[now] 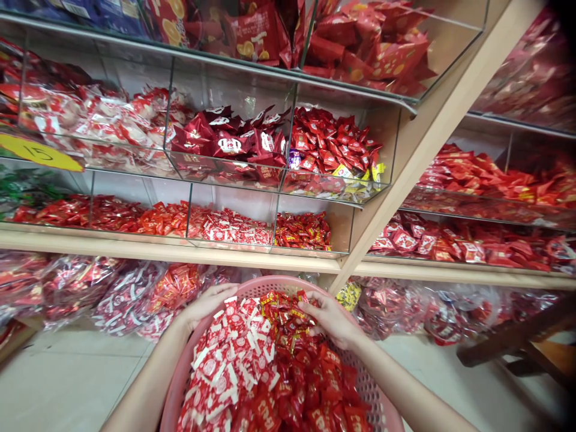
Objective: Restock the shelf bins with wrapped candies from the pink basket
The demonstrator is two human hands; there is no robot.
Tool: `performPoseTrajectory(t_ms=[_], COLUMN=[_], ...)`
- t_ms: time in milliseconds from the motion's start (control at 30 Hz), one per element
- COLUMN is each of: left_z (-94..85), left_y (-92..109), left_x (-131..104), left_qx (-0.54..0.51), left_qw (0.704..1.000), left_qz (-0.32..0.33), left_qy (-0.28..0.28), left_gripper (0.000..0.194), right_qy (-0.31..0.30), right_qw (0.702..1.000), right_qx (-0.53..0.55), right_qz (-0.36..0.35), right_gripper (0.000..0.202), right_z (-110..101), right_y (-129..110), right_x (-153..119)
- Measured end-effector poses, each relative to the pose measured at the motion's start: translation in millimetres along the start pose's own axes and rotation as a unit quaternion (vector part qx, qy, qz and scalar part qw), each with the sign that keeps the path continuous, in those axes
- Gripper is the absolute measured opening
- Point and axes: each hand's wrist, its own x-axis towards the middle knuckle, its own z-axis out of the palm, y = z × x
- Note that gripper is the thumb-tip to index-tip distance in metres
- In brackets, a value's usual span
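A pink perforated basket (380, 399) filled with wrapped candies is at the bottom centre. White-and-red candies (229, 354) lie on its left side, small red-and-gold candies (283, 309) at the back, and larger red packets (310, 384) at the front right. My left hand (213, 303) grips the basket's back left rim, its fingers partly hidden by the rim. My right hand (330, 318) reaches over the right rim, its fingers bent on the small red-and-gold candies; whether a candy is between the fingertips is too small to tell.
Shelves with clear bins of red candies rise ahead, above a wooden ledge (270, 259). Bulging plastic bags (130, 294) stand beneath. A yellow tag (40, 151) reads 15. A dark wooden leg (508, 339) stands at the right, on the tiled floor (76, 372).
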Motion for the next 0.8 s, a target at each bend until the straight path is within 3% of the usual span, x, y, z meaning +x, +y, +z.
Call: performPoseTrajectory(t_ms=[133, 267, 800], left_z=[-1.8, -3.6, 3.4], left_y=[-1, -2, 4], left_x=[2, 3, -4], left_qx=[-0.008, -0.01, -0.038], left_qw=[1.0, 1.0, 0.999], left_qz=[-0.003, -0.007, -0.019], left_qy=[0.0, -0.004, -0.001], left_gripper=[0.041, 0.039, 0.042], right_qy=[0.005, 0.02, 0.026], right_qw=[0.994, 0.992, 0.991], right_qx=[-0.091, -0.093, -0.127], right_qz=[-0.052, -0.079, -0.038], right_gripper=[0.035, 0.035, 0.039], right_z=[9, 7, -12], right_y=[4, 10, 19], right_x=[17, 25, 14])
